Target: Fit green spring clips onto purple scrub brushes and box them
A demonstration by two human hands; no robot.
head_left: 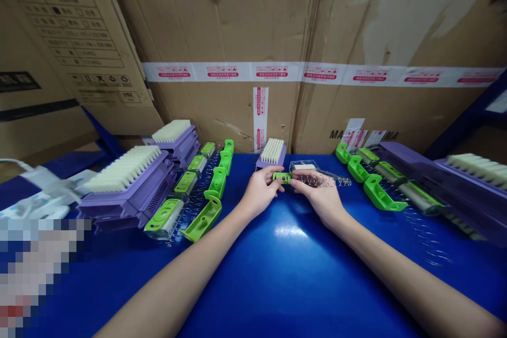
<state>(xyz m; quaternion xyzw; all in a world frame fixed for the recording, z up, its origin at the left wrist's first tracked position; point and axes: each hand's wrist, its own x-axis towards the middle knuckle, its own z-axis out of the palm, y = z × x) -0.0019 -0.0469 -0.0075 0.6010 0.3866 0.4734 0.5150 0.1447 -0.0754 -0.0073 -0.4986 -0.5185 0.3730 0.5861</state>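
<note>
Above the middle of the blue table, my left hand (pixel 263 191) pinches the left end of a small bright-green part (pixel 282 177). My right hand (pixel 321 198) is closed at the other end of that part, thumb and fingertips touching or very near it. A thin metal coil spring (pixel 341 181) runs out to the right from among the right fingers. How the spring meets the green part is hidden by the fingers. Just behind the hands lie a clear plastic box (pixel 304 164) and a purple piece topped with pale bristle-like teeth (pixel 272 151).
At left stand purple housings (pixel 129 190) with pale toothed tops, beside a row of green-topped clear blocks (pixel 185 184), springs and green brackets (pixel 216 184). Similar brackets (pixel 358 169), a loose spring (pixel 428 237) and purple housings (pixel 412 161) lie right. Cardboard (pixel 222 105) walls the back.
</note>
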